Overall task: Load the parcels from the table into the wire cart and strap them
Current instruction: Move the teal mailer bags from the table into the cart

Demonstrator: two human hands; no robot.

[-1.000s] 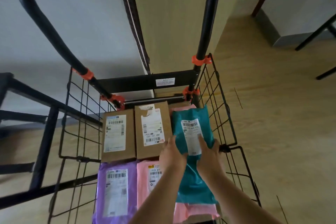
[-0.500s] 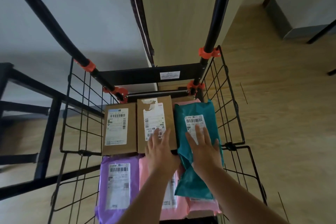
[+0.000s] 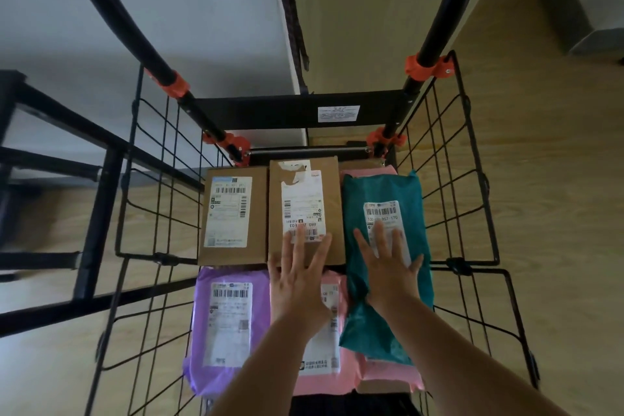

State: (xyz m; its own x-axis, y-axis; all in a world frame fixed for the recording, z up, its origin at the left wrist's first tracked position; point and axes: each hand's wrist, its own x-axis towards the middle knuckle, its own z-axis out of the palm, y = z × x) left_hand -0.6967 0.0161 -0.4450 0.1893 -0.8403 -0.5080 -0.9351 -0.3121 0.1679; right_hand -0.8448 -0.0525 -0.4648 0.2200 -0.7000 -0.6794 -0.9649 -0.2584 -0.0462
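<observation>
Parcels (image 3: 304, 199) in wire cart (image 3: 297, 110) beneath spread left hand (image 3: 299, 284) and right hand (image 3: 388, 277)

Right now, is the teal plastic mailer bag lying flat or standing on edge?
The teal plastic mailer bag lies flat, label up, in the black wire cart; the right hand is spread on it.

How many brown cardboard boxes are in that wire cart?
2. The left box lies at the back left; the middle box lies beside it, its near end under the left hand. More may be hidden beneath the teal bag.
</observation>
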